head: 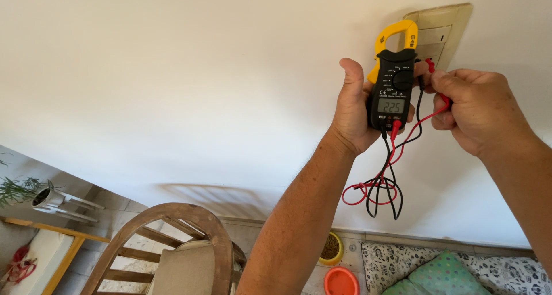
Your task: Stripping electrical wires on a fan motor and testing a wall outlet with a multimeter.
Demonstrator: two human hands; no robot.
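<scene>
Left hand (351, 108) grips clamp meter (393, 82); wooden chair (172, 246) below.

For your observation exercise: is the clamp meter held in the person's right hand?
No, the left hand grips the clamp meter, while the right hand holds the probes at the wall plate.

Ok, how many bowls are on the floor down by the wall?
2. A yellow bowl holding brown pellets stands near the wall's foot, and an orange bowl sits just below it at the picture's edge, beside the patterned cushion. The arm may hide others.
</scene>
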